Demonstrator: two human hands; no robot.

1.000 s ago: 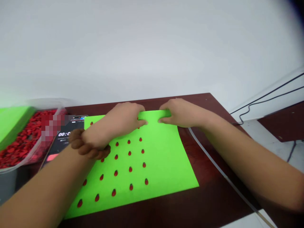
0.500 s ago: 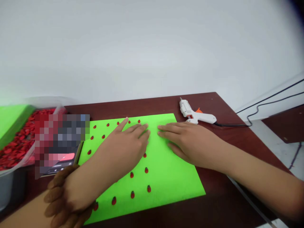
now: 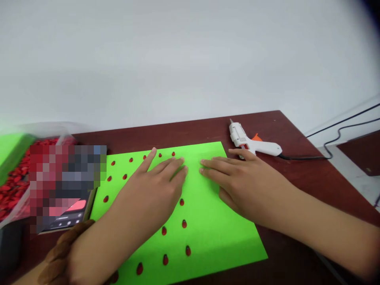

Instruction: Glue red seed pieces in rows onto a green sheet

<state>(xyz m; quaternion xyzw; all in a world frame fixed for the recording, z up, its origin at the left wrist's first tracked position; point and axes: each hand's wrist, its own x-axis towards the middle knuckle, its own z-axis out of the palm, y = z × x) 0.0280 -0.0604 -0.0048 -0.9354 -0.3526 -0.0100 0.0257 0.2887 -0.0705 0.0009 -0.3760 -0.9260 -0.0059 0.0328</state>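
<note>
A bright green sheet (image 3: 208,229) lies on the dark red-brown table, with several small red-and-black ladybird pieces (image 3: 188,250) spaced in rows on its left and middle. My left hand (image 3: 154,186) rests over the sheet, fingers stretched out and thumb spread, covering some of the ladybirds. Across a narrow gap, my right hand (image 3: 237,176) reaches in from the right. Its fingers extend flat toward the left hand, one finger standing apart, and the fingertips are at the sheet's surface. I see nothing held in either hand. A brown band circles the left wrist.
A white glue gun (image 3: 255,142) with an orange trigger lies behind my right hand, its black cord (image 3: 308,159) trailing right. On the left are a phone (image 3: 69,217), partly pixelated, and a clear container (image 3: 55,152) of red pieces. A pale wall (image 3: 190,63) stands behind the table.
The view has shifted slightly, so the sheet's near part sits lower. One finger of my right hand has lifted away from the others. Both hands stay over the sheet.
</note>
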